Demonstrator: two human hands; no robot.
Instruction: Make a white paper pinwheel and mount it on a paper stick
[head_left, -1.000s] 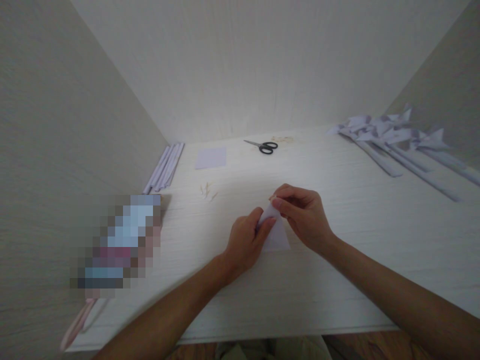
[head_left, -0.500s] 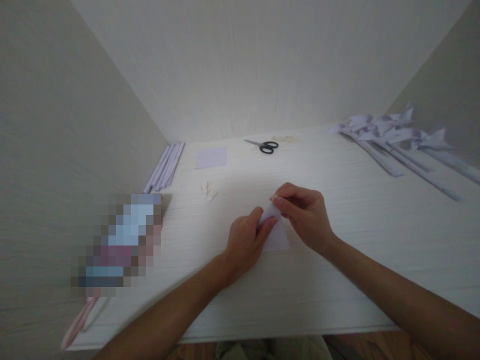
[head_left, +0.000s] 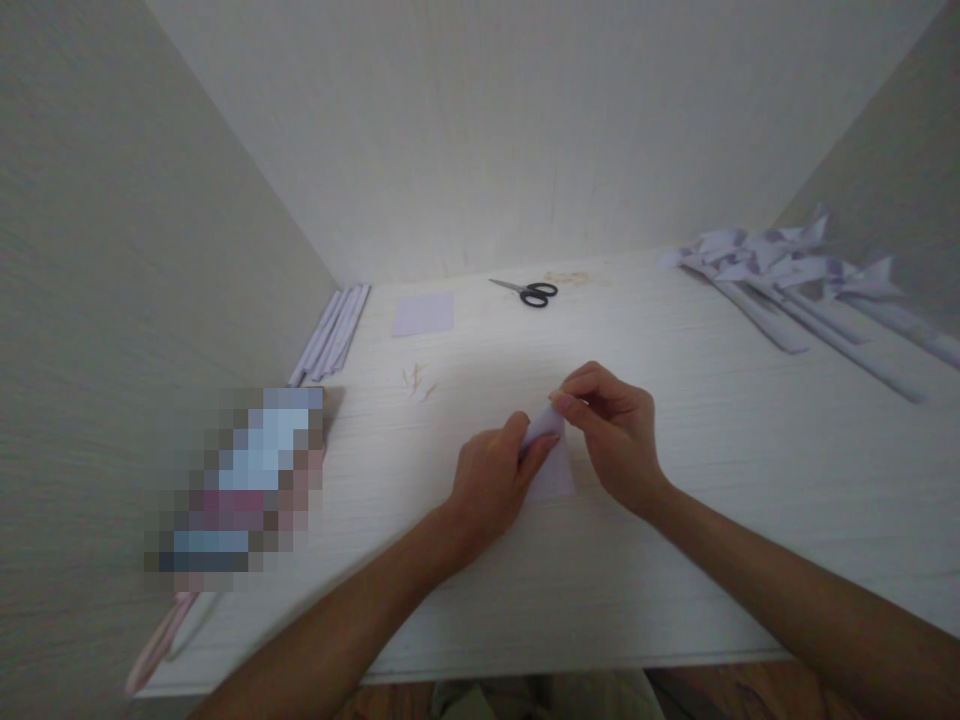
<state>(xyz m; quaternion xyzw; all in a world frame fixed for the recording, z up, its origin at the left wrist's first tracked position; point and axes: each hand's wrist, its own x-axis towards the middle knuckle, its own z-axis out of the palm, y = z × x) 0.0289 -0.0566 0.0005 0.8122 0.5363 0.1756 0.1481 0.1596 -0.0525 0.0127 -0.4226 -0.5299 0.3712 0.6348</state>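
Left grip (head_left: 489,478) holds paper (head_left: 552,473); scissors (head_left: 524,291) and flat sheet (head_left: 424,314) lie beyond.

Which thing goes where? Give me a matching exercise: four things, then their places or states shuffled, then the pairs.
1. Scissors
2. Rolled paper tubes
3. Flat paper sheet
4. Front paper piece

A. Beside the left wall
B. In the left hand, top at the right hand
C. Black-handled, pointing left
D. Between tubes and scissors

Pairs: 1-C, 2-A, 3-D, 4-B
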